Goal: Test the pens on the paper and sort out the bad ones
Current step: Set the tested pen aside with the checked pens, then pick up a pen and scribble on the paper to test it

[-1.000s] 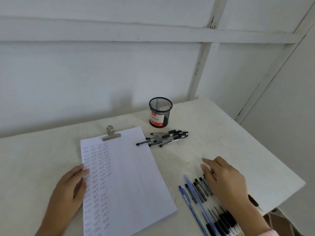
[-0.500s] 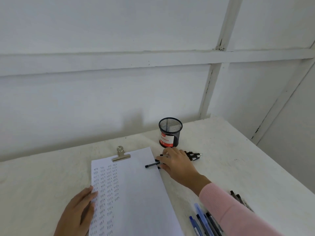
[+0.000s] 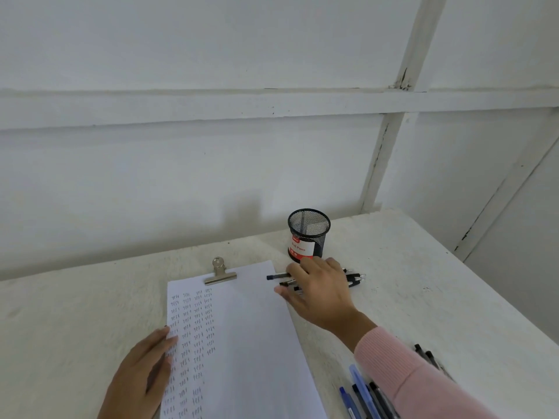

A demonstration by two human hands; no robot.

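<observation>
A white sheet [image 3: 251, 343] with columns of small test marks lies under a metal clip [image 3: 219, 272]. My left hand [image 3: 142, 376] rests flat on the sheet's left edge. Beside a black mesh pen cup [image 3: 308, 234], my right hand [image 3: 317, 293] covers a pile of black pens [image 3: 354, 279]. Its fingers curl around one black pen [image 3: 273, 277], whose end sticks out to the left under the index finger. The rest of that pen is hidden by the hand. Another group of blue and black pens [image 3: 363, 394] lies at the bottom right.
The table [image 3: 423, 297] is white, with its right edge running diagonally close by. White walls stand right behind it. A couple of dark pens [image 3: 425, 355] lie just past my pink sleeve [image 3: 402, 367] near the right edge.
My right hand left the near pen group and reached to the pile by the cup. The protruding black pen's end has since shifted away from me. My left hand stayed on the sheet.
</observation>
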